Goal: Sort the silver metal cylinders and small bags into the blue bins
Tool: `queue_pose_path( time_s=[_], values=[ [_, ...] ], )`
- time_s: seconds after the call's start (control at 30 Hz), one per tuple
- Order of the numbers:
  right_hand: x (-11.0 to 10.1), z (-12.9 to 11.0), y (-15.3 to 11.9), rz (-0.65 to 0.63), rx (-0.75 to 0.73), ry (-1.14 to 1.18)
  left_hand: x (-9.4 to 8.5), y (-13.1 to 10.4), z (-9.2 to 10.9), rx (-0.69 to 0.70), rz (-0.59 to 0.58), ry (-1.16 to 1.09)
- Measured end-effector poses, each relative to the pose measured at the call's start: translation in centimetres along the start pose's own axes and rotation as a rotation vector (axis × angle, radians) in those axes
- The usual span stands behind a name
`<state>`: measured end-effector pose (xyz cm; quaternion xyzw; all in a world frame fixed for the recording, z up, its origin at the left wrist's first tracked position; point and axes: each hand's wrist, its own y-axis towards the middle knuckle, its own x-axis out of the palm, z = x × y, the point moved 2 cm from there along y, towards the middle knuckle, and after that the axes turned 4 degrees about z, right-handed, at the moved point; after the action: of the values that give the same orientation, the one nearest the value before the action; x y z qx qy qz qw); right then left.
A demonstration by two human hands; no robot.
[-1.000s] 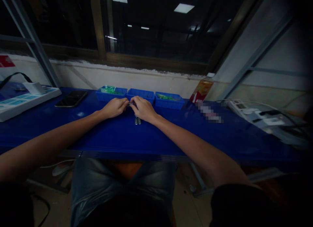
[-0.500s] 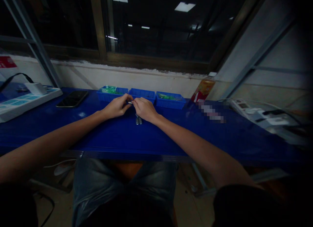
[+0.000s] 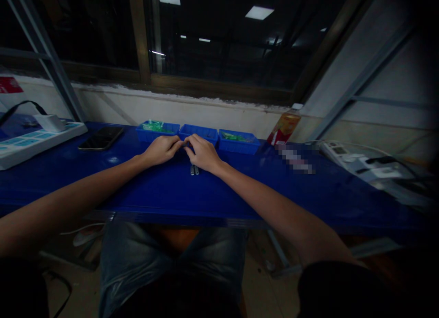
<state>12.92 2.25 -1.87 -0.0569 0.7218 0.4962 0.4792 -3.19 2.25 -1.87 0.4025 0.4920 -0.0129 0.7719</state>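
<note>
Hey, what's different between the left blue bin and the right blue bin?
The left bin has brighter green contents piled up to its back rim; those in the right bin look darker and lower. The left hand partly hides the left bin, while the right bin shows almost whole. Both are blue, open-topped and stand on the table.

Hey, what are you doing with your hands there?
Someone is sitting at a blue table, with the left hand and right hand close together around a small piece. The right fingertips pinch it; it's too small and dim to tell what it is. Two metal bits lie on the table, just below the right hand. Behind the hands stand three blue bins, with green stuff in the outer two.
</note>
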Motion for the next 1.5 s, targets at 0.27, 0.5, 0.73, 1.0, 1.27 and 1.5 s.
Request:
queue_pose_path(
  time_s=[0.27,0.5,0.73,1.0,1.27,1.5],
  values=[
    [0.2,0.4,0.2,-0.005,0.055,-0.075,-0.2,0.0,0.1,0.057,0.053,-0.118],
    [0.2,0.4,0.1,0.021,0.061,0.005,0.2,0.0,-0.2,0.042,0.045,-0.033],
    [0.0,0.2,-0.1,0.044,0.004,-0.012,0.1,0.0,-0.1,-0.003,-0.007,0.001],
    [-0.8,3.5,0.4,0.134,0.119,-0.187,1.1,-0.1,-0.8,0.004,-0.198,-0.065],
    [-0.8,8.1,-0.2,0.163,0.357,-0.312,1.4,-0.2,0.3,0.319,-0.341,-0.102],
    [-1.0,4.9,-0.1,0.111,0.295,-0.295,1.3,-0.1,0.0,0.251,-0.303,-0.079]
  ],
)
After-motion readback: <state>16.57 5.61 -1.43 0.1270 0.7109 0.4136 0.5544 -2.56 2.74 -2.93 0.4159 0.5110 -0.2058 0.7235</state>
